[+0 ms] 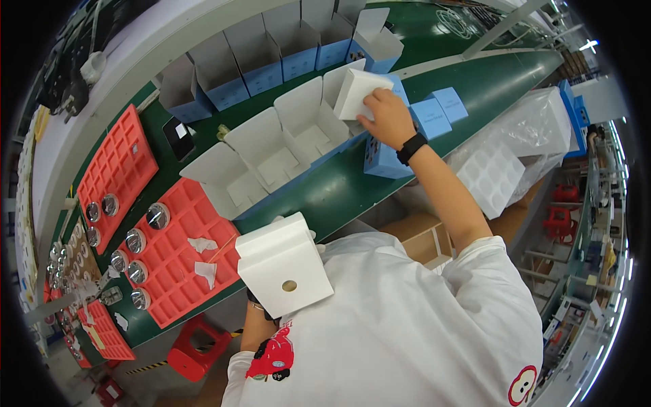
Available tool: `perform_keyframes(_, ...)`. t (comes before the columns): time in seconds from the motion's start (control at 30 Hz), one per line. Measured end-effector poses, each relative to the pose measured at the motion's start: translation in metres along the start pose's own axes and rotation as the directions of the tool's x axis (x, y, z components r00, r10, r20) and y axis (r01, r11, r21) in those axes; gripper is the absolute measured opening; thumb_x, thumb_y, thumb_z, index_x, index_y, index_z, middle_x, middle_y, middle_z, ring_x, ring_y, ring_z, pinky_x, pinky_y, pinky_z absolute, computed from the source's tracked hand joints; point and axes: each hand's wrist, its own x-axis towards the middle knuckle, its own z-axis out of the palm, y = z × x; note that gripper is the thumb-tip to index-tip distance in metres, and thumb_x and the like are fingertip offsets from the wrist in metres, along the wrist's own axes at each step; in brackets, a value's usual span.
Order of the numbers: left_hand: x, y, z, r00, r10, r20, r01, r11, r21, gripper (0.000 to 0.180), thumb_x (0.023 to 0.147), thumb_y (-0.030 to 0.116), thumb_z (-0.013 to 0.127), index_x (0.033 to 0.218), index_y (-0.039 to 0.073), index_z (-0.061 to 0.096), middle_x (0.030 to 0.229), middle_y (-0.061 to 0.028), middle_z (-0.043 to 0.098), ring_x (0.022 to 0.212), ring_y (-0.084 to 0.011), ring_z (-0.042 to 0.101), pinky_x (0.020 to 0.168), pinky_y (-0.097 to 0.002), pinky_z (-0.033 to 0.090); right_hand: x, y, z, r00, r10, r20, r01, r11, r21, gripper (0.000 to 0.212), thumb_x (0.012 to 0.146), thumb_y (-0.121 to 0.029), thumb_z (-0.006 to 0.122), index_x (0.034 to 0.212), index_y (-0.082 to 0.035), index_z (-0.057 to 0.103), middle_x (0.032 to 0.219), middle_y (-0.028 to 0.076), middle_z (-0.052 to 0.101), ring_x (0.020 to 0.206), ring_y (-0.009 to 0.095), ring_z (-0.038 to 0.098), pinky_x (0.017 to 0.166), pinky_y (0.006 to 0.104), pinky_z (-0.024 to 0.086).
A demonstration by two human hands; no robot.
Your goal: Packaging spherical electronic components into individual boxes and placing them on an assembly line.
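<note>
My right hand (pixel 389 119), with a dark band on its wrist, grips a white cardboard insert (pixel 357 95). This insert sits tilted at the mouth of the last open box in the front row. Close to my chest, a second white folded insert (pixel 288 275) with a round hole is held by my left hand (pixel 320 248). Most of that hand is hidden behind the insert; only light-coloured fingertips show past its edge. Open blue boxes with pale insides (pixel 261 152) stand in a row in front of me.
More open blue boxes (pixel 264 76) line the back. Closed blue boxes (pixel 430 118) stand to the right. Red compartment trays (pixel 183 210) with round metallic pieces (pixel 158 216) lie left, near a dark phone (pixel 178 139). White moulded trays (pixel 489 178) in clear plastic sit beyond the right edge.
</note>
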Motion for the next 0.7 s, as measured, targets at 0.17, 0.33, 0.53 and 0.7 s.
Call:
perform_keyframes(0.17,0.014,-0.016,-0.009,0.978,0.004,-0.211,-0.035,0.989,-0.144,0.054,0.096,0.047,0.046,0.143,0.022,0.038,0.141,-0.0233,0.043,0.125,-0.0512,0.045,0.098,-0.0610,0.044,0.021,0.003,-0.001,0.974,-0.062,0.217,0.066,0.998,-0.015,0.024,0.073,-0.020,0.073,0.089,-0.005,0.063,0.091,0.012,0.056,0.092,0.031,0.056,0.077,0.0409,0.047)
perform_keyframes(0.33,0.034,-0.021,-0.002,0.950,0.092,-0.299,-0.123,0.989,-0.088,0.057,0.097,0.050,0.041,0.144,0.019,0.036,0.138,-0.0232,0.046,0.123,-0.0504,0.047,0.100,-0.0576,0.043,0.030,0.016,-0.006,0.967,-0.209,0.148,0.222,0.972,-0.082,0.023,0.072,-0.020,0.073,0.087,-0.008,0.062,0.091,0.009,0.055,0.093,0.028,0.055,0.077,0.0378,0.046)
perform_keyframes(0.53,0.056,-0.020,0.024,0.971,0.137,-0.196,-0.139,0.990,0.003,0.063,0.097,0.047,0.043,0.143,0.004,0.039,0.138,-0.0220,0.045,0.125,-0.0441,0.048,0.095,-0.0521,0.051,0.028,0.015,0.005,0.941,-0.252,0.225,0.286,0.949,-0.134,0.022,0.070,-0.021,0.074,0.085,-0.010,0.063,0.092,0.008,0.055,0.096,0.025,0.055,0.079,0.0352,0.045)
perform_keyframes(0.7,0.055,-0.023,0.029,0.960,0.124,-0.251,-0.154,0.983,-0.102,0.066,0.095,0.048,0.044,0.144,0.005,0.037,0.139,-0.0225,0.045,0.126,-0.0458,0.047,0.095,-0.0541,0.051,0.032,0.025,0.027,0.744,-0.327,0.583,0.363,0.930,0.059,0.027,0.071,-0.030,0.074,0.082,-0.006,0.068,0.093,0.010,0.060,0.095,0.029,0.058,0.078,0.0387,0.048)
